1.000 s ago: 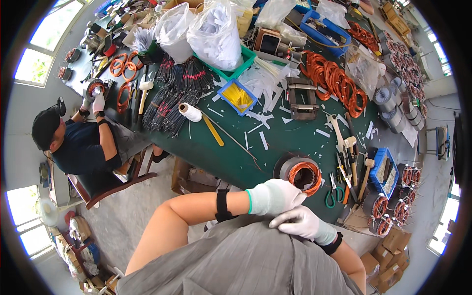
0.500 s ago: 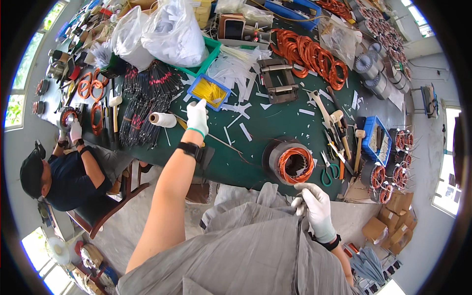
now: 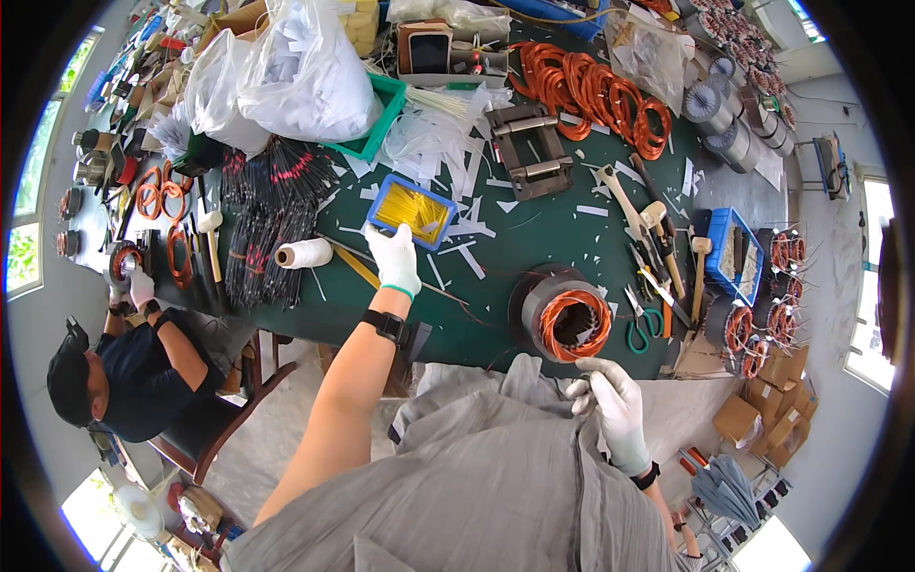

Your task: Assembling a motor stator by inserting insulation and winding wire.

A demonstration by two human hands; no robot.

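My left hand (image 3: 393, 259), in a white glove, grips the near edge of a small blue tray (image 3: 377, 223). Thin yellow strips (image 3: 412, 208) fill that tray. My right hand (image 3: 615, 410), also gloved, is held low in front of my body, just past the table's near edge. Its fingers are bent and pinched together; whatever is between them is too small to make out. Just beyond the right fingertips lies a motor stator (image 3: 562, 317), a grey ring with orange copper windings, its open end turned toward me.
Green-handled scissors (image 3: 643, 329), mallets (image 3: 699, 257) and a blue bin (image 3: 732, 253) lie right. A thread cone (image 3: 305, 254) and bundles of black leads (image 3: 272, 219) lie left. Copper coils (image 3: 591, 86) and a metal frame (image 3: 531, 153) sit farther back. A co-worker (image 3: 143, 367) sits left.
The blue tray has come nearer to me, with my left hand at its edge. My right hand stays almost still. The whole view has tilted slightly.
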